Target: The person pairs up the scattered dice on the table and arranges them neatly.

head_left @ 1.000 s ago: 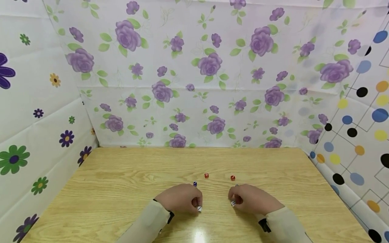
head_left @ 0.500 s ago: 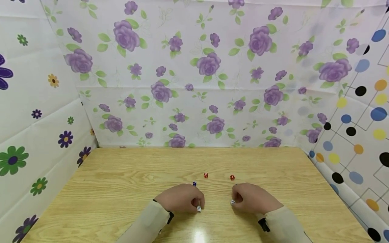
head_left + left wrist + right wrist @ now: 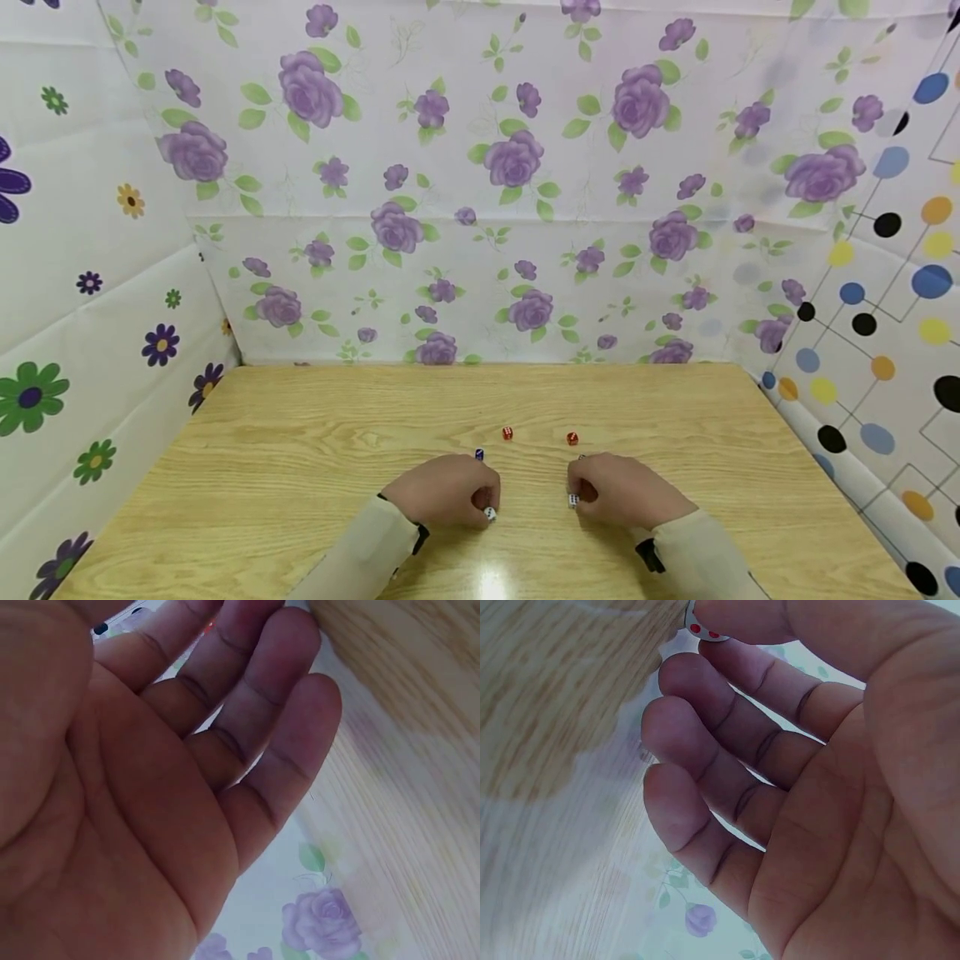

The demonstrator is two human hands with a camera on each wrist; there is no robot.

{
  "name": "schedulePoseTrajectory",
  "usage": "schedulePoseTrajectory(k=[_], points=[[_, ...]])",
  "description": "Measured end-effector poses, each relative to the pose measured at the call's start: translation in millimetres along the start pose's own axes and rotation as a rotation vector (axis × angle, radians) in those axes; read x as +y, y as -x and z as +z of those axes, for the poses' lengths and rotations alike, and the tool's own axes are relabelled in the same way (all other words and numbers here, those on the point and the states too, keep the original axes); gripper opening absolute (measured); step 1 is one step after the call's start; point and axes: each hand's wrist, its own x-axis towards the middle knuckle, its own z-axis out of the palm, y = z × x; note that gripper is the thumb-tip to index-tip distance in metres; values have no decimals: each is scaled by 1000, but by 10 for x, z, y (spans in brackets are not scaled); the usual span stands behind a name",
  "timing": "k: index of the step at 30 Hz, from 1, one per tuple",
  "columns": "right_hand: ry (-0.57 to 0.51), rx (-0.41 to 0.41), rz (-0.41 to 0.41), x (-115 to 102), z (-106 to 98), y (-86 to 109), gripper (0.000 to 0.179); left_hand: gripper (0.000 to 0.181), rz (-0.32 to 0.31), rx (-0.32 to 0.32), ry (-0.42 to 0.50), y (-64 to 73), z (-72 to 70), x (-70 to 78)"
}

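Observation:
My left hand pinches a white die between thumb and fingertips, low over the table. Opposite it, my right hand holds another white die the same way, its dotted face turned toward me. In the right wrist view, part of that die with red dots shows between thumb and index fingertip. The other fingers of my right hand curl loosely. The left wrist view shows the left palm and bent fingers, with the die out of sight.
Beyond the hands lie a blue die and two red dice, one left and one right. Behind the right knuckles a small dark-dotted thing is mostly hidden. Patterned cloth walls enclose the wooden table.
Both white dice have turned slightly in the fingertips. The right fingers drew back a little and then came forward again. Red and blue dice lie where they were.

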Motion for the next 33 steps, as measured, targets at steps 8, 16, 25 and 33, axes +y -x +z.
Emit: schedulePoseTrajectory(k=[8, 16, 25, 33], points=[[-15, -7, 6, -42, -19, 24, 10, 12, -40, 36, -17, 17, 27, -15], [-11, -13, 10, -15, 8, 3, 8, 14, -28, 39, -12, 9, 28, -61], [-8, -15, 8, 5, 29, -15, 8, 9, -17, 36, -29, -1, 17, -51], [-9, -13, -21, -41, 29, -10, 9, 10, -17, 21, -12, -17, 34, -44]])
